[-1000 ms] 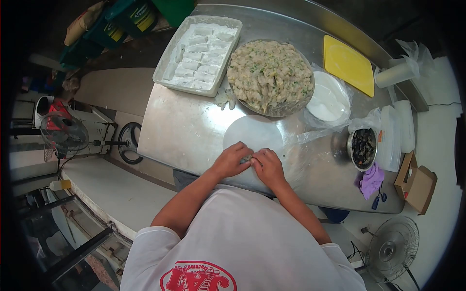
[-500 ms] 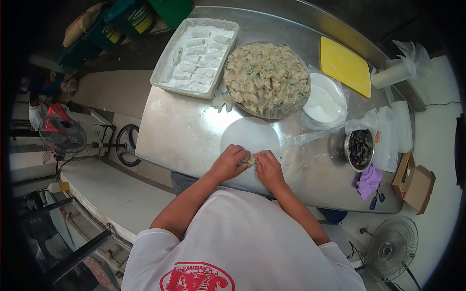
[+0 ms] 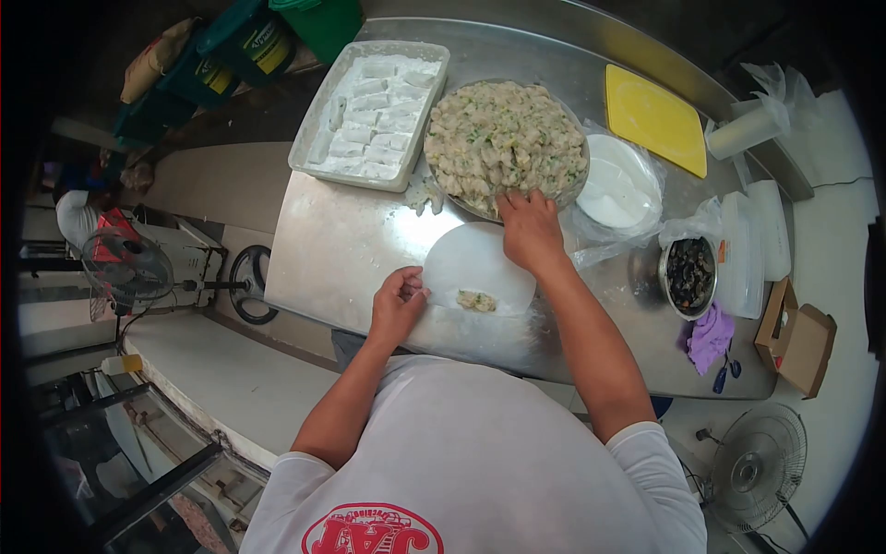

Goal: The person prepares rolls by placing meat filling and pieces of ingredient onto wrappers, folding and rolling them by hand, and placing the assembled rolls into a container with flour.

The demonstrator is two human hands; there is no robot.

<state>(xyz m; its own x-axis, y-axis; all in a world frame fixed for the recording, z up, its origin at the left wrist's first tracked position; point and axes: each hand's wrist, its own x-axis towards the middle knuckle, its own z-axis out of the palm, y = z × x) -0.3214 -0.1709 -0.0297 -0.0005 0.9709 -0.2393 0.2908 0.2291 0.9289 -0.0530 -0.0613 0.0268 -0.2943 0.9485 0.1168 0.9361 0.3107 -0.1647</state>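
Note:
A round translucent wrapper lies on the metal table, with a small portion of filling on its lower part. My left hand is at the wrapper's left edge, fingers curled; whether it pinches anything is too small to tell. My right hand reaches to the near edge of the large bowl of chopped filling, its fingertips at the mixture and its fingers apart. Left of the bowl stands a tray of white-dusted rolls.
Right of the bowl are a white plate in plastic, a yellow board, a bowl of dark pieces, a purple cloth and an open cardboard box. At far left another person's sleeve shows beside a fan.
My hands have parted from the filling portion, which now lies uncovered on the wrapper. The right hand has moved up to the large bowl, the left hand outward to the left.

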